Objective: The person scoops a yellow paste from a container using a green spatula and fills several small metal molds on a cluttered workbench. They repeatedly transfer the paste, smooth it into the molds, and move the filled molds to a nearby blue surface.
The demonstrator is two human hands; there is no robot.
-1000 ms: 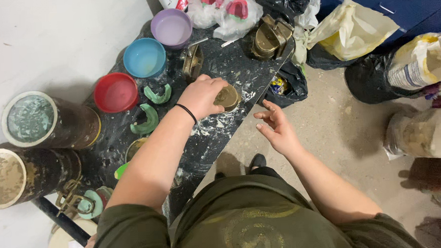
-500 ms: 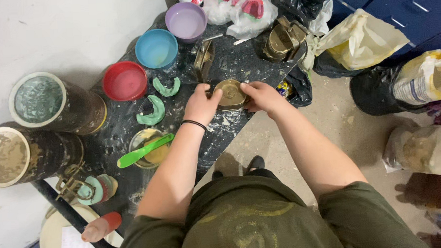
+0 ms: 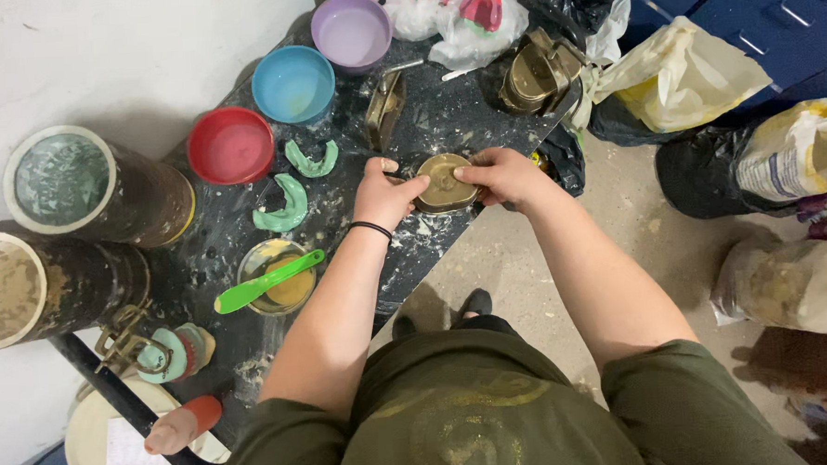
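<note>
A round brass flask (image 3: 443, 183) lies near the front edge of a black, powder-dusted worktop (image 3: 427, 120). My left hand (image 3: 383, 195), with a black band at the wrist, grips its left side. My right hand (image 3: 501, 175) grips its right side, thumb on the lid. Both hands press on the flask from opposite sides. Two green arch-shaped dental trays (image 3: 284, 208) lie to the left of my left hand.
Red (image 3: 231, 146), blue (image 3: 293, 84) and purple (image 3: 352, 31) rubber bowls stand at the back left. A cup with a green spatula (image 3: 269, 280) sits near my left forearm. Two big powder tubs (image 3: 77, 187) stand far left. More brass flasks (image 3: 537, 74) and plastic bags (image 3: 676, 77) lie right.
My right hand came in from the open air at the right and closed on the flask. My left hand shifted from the flask's top to its left side.
</note>
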